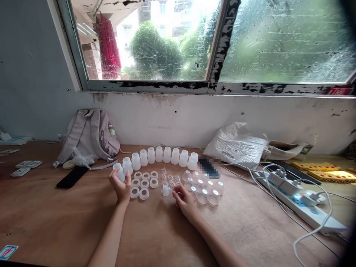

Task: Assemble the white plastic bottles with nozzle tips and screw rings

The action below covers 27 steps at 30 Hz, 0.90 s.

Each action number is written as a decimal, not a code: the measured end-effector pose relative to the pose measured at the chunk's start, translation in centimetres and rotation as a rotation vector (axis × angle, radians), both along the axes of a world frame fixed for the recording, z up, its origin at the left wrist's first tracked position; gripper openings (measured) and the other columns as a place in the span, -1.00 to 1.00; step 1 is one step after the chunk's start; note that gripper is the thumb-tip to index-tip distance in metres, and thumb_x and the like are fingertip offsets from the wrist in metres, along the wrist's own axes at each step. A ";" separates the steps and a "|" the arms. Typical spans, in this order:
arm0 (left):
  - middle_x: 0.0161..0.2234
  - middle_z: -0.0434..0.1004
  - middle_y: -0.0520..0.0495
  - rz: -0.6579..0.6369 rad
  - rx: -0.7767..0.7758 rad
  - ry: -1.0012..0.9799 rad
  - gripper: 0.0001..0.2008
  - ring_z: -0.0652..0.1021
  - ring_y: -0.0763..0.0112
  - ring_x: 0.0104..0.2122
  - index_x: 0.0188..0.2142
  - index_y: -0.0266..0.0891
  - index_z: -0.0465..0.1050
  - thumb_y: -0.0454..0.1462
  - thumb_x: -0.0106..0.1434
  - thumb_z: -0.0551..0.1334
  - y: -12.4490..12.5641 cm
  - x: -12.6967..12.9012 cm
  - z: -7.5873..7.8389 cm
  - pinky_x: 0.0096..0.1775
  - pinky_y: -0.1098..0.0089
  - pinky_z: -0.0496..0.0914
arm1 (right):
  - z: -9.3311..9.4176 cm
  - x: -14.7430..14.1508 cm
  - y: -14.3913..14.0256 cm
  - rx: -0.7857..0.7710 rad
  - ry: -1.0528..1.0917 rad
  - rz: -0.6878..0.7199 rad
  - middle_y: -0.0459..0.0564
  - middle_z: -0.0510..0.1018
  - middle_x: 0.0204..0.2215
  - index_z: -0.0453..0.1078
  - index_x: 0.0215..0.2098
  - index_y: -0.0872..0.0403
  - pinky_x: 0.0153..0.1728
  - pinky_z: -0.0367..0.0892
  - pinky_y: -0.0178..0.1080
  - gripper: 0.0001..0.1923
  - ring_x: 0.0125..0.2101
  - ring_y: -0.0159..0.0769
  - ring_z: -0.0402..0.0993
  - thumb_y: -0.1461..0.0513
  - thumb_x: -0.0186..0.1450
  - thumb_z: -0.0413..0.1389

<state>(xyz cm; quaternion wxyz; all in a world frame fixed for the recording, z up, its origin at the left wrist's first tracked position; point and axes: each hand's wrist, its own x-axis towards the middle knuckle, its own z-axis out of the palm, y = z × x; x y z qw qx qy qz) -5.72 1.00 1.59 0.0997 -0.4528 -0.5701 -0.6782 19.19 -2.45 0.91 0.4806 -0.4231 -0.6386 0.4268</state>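
Observation:
My left hand (pixel 120 186) grips a small white plastic bottle (pixel 119 171) at the left end of a curved row of white bottles (pixel 163 155) on the wooden table (pixel 69 218). My right hand (pixel 184 200) pinches a small clear ribbed piece (pixel 165 190) just above the table. Between the hands lie several white rings (pixel 144 183). Small clear valve pieces (pixel 170 177) sit behind my right hand, and several clear round caps (pixel 205 187) lie to its right.
A grey backpack (pixel 89 135) leans on the wall at the back left, with a black phone (pixel 72 177) in front of it. A white plastic bag (pixel 236 144) lies at the back right. A power strip (pixel 300 202) with plugs and white cables runs along the right.

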 end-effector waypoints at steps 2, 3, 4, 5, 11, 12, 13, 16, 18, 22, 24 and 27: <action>-0.04 0.13 -0.18 0.069 -0.036 -0.097 -0.41 0.22 0.18 -0.03 -0.01 -0.23 0.09 -0.23 -0.03 0.25 0.9 -1.2 -0.6 -0.05 0.18 0.16 | -0.2 0.0 0.0 0.000 0.002 -0.005 -0.17 0.24 -0.54 0.16 -0.42 0.05 -0.72 0.10 -0.41 -0.75 -0.70 -0.52 0.16 0.03 0.17 -0.01; -0.03 0.11 -0.18 0.090 -0.078 -0.150 -0.35 0.21 0.17 -0.03 0.00 -0.22 0.06 -0.22 -0.07 0.28 1.3 -1.7 -1.1 -0.04 0.16 0.15 | -0.3 0.0 0.0 0.004 0.002 -0.007 -0.17 0.25 -0.53 0.16 -0.41 0.04 -0.72 0.10 -0.41 -0.75 -0.70 -0.53 0.16 0.03 0.17 -0.01; -0.04 0.10 -0.18 0.110 -0.130 -0.204 -0.31 0.21 0.16 -0.03 0.01 -0.21 0.05 -0.22 -0.10 0.30 1.7 -2.1 -1.5 -0.03 0.15 0.13 | -0.4 0.1 0.1 0.009 0.000 -0.007 -0.17 0.25 -0.53 0.16 -0.41 0.04 -0.72 0.10 -0.41 -0.75 -0.70 -0.53 0.16 0.03 0.17 -0.01; -0.04 0.10 -0.17 0.126 -0.183 -0.253 -0.29 0.21 0.15 -0.02 0.00 -0.21 0.06 -0.21 -0.14 0.32 2.1 -2.4 -1.9 -0.02 0.13 0.12 | -0.5 0.1 0.1 0.011 -0.003 -0.007 -0.17 0.25 -0.53 0.16 -0.41 0.04 -0.73 0.10 -0.41 -0.74 -0.70 -0.52 0.16 0.02 0.17 -0.01; -0.16 0.26 -0.15 0.072 -0.213 -0.493 -0.48 0.37 0.24 -0.16 -0.11 -0.25 0.14 -0.09 -0.02 0.22 2.9 -3.0 -2.5 -0.13 0.23 0.26 | -0.3 0.1 0.1 0.013 -0.014 -0.017 -0.15 0.28 -0.55 0.17 -0.43 0.05 -0.72 0.12 -0.40 -0.73 -0.70 -0.52 0.18 0.02 0.17 -0.01; -0.15 0.27 -0.15 0.093 -0.183 -0.498 -0.50 0.38 0.26 -0.16 -0.09 -0.25 0.14 -0.08 0.02 0.18 2.7 -2.8 -2.2 -0.14 0.25 0.27 | -0.3 0.1 0.1 0.018 -0.015 -0.021 -0.15 0.28 -0.55 0.18 -0.43 0.05 -0.72 0.12 -0.40 -0.73 -0.71 -0.52 0.17 0.02 0.17 -0.01; -0.15 0.28 -0.15 0.117 -0.150 -0.487 -0.51 0.38 0.27 -0.16 -0.08 -0.25 0.14 -0.07 0.04 0.16 2.4 -2.6 -1.8 -0.14 0.27 0.27 | -0.2 0.0 0.0 0.023 -0.015 -0.024 -0.16 0.28 -0.56 0.18 -0.44 0.06 -0.72 0.12 -0.40 -0.73 -0.71 -0.52 0.17 0.02 0.17 -0.01; -0.20 0.34 -0.10 0.061 -0.071 -0.370 -0.55 0.41 0.29 -0.22 -0.11 -0.23 0.20 -0.08 0.04 0.17 0.9 -1.2 -0.4 -0.19 0.32 0.30 | -0.1 0.0 0.0 0.028 0.005 -0.033 -0.15 0.29 -0.57 0.19 -0.41 0.06 -0.73 0.10 -0.40 -0.74 -0.72 -0.52 0.16 0.02 0.18 -0.02; -0.31 0.38 -0.05 -0.156 -0.128 -0.201 -0.61 0.44 0.32 -0.32 -0.17 -0.25 0.26 -0.09 0.04 0.17 -0.2 0.1 0.4 -0.28 0.37 0.33 | -0.1 0.1 0.0 0.025 0.036 -0.049 -0.16 0.29 -0.56 0.17 -0.39 0.05 -0.73 0.10 -0.40 -0.74 -0.73 -0.52 0.17 0.02 0.18 -0.02; -0.37 0.42 -0.05 -0.646 -0.316 0.204 -0.67 0.45 0.34 -0.39 -0.23 -0.27 0.33 -0.14 0.04 0.19 -2.0 2.8 1.3 -0.34 0.39 0.34 | 0.1 0.5 0.2 0.036 0.111 -0.114 -0.17 0.29 -0.55 0.14 -0.36 0.03 -0.72 0.11 -0.39 -0.77 -0.72 -0.52 0.18 0.04 0.20 -0.04; -0.30 0.42 -0.10 -0.767 -0.338 0.368 -0.63 0.45 0.30 -0.31 -0.18 -0.26 0.33 -0.14 0.02 0.21 -2.5 3.8 1.3 -0.27 0.35 0.34 | 0.3 0.8 0.3 0.059 0.160 -0.145 -0.17 0.29 -0.55 0.14 -0.35 0.03 -0.69 0.16 -0.38 -0.79 -0.69 -0.49 0.21 0.06 0.21 -0.03; -0.26 0.41 -0.12 -0.844 -0.376 0.531 -0.58 0.44 0.29 -0.28 -0.14 -0.23 0.33 -0.13 0.00 0.22 -2.8 4.7 1.0 -0.23 0.33 0.34 | 0.7 1.0 0.3 0.092 0.192 -0.151 -0.15 0.29 -0.56 0.16 -0.35 0.04 -0.60 0.25 -0.34 -0.79 -0.60 -0.43 0.28 0.07 0.19 -0.01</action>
